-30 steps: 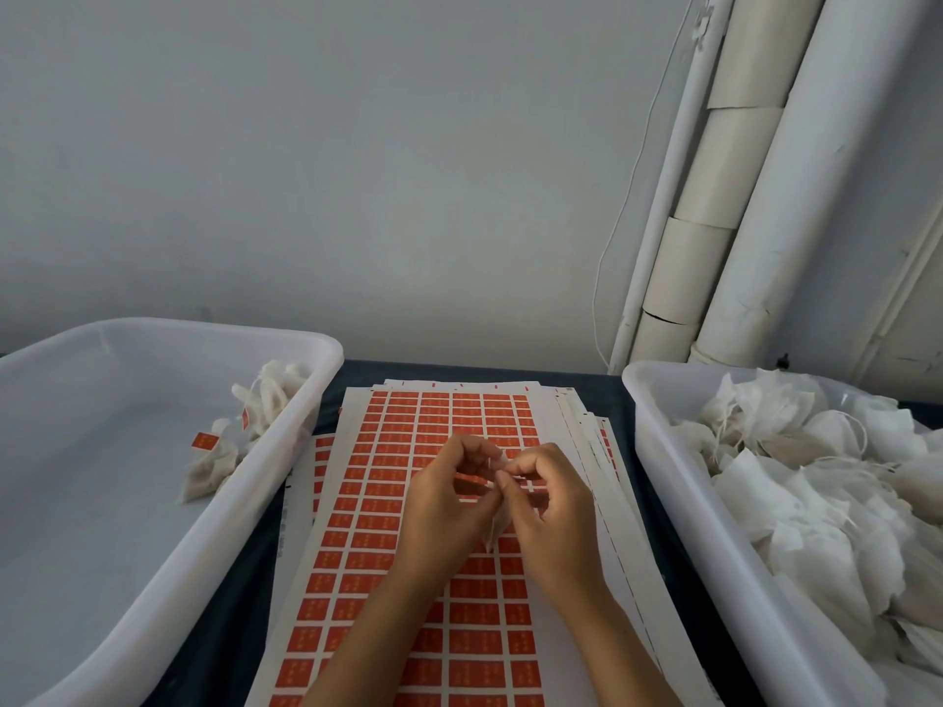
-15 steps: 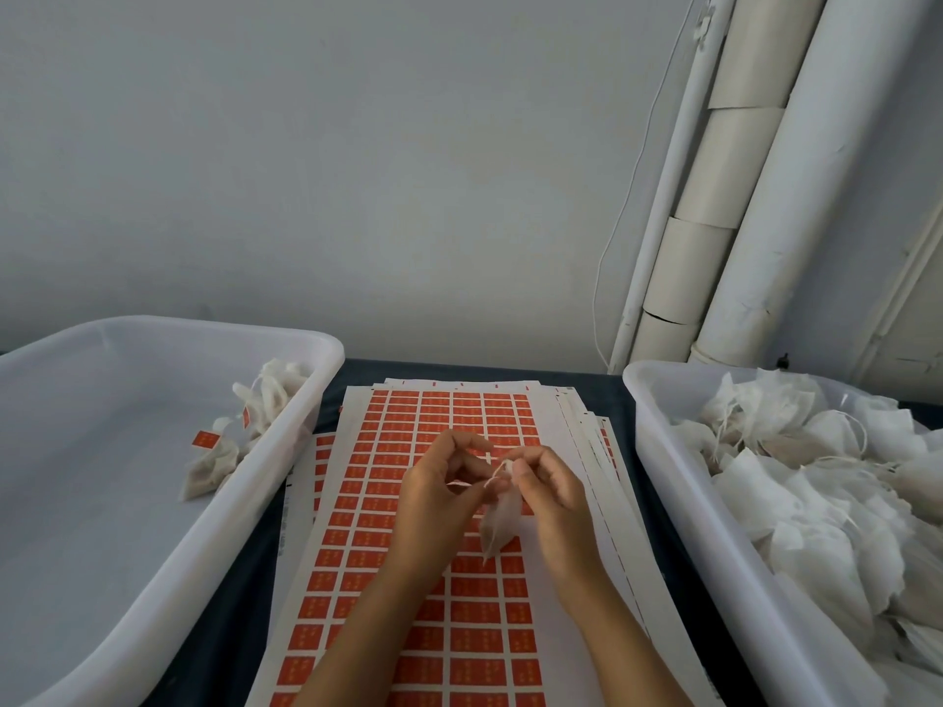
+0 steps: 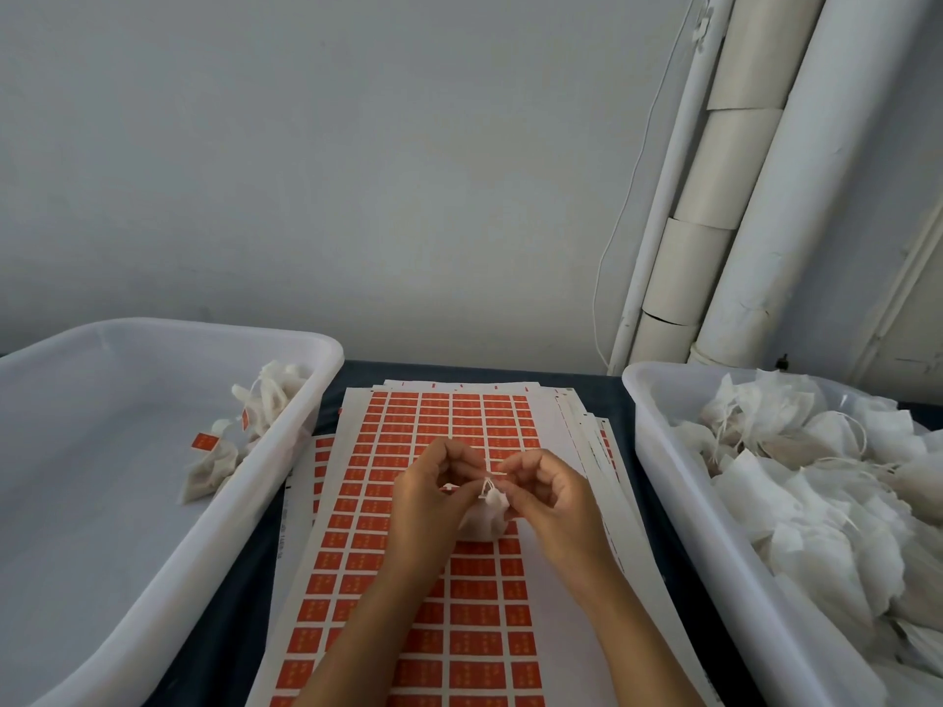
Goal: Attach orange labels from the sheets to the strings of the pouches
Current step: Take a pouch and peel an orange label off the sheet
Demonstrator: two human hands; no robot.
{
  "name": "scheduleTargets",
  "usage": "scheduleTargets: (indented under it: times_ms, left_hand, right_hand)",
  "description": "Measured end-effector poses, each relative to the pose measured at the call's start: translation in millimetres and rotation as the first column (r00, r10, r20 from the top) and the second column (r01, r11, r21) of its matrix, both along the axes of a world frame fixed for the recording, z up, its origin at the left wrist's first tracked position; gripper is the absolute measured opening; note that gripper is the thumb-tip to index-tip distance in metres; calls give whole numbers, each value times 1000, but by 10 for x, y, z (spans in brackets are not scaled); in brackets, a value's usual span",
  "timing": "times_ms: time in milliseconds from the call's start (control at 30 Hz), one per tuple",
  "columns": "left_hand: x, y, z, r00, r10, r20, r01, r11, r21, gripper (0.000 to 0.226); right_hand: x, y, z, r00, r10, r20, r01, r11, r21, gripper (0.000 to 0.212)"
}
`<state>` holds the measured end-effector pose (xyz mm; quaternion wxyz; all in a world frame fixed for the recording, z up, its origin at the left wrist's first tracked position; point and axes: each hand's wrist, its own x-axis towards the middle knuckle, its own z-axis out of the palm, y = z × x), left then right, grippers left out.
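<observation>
A small white gauzy fabric pouch (image 3: 485, 517) hangs between the two hands, above the middle of the top white paper sheet of orange rectangular labels (image 3: 449, 502) that lies on the dark blue surface (image 3: 224, 620). The left hand (image 3: 426, 502) has its grip curled at the pouch's 9 o'clock side, fingertips pressed together near the thin white string (image 3: 489, 484); whether a label is already between them cannot be told. The right hand (image 3: 548, 494), at 3 o'clock, pinches the string just above the gathered neck.

The pouch looks very light and limp, so it will sag and swing from whatever holds it; the sound place to hold is the string close to the neck, kept taut. The string is fine and likely to slip, and a peeled label would be floppy and sticky, prone to folding on itself.

At 9 o'clock a translucent white plastic bin (image 3: 153, 528) holds a few tagged pouches (image 3: 255, 415). At 3 o'clock a second white bin (image 3: 663, 451) is heaped with untagged pouches (image 3: 816, 482), so most of the work seems left.
</observation>
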<state>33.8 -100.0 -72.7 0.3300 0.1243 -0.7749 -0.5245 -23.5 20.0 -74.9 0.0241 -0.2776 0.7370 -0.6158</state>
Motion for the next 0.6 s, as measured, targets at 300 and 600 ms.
scheduleTargets:
  times_ms: [300, 600]
  left_hand:
    - [-9, -41, -28, 992, -118, 47, 106, 974, 201, 22]
    - [24, -82, -49, 946, -325, 19, 314, 927, 206, 16]
  right_hand:
    - [10, 21, -4, 993, 8, -117, -2, 999, 52, 28]
    - [5, 43, -25, 983, -95, -156, 102, 994, 41, 19]
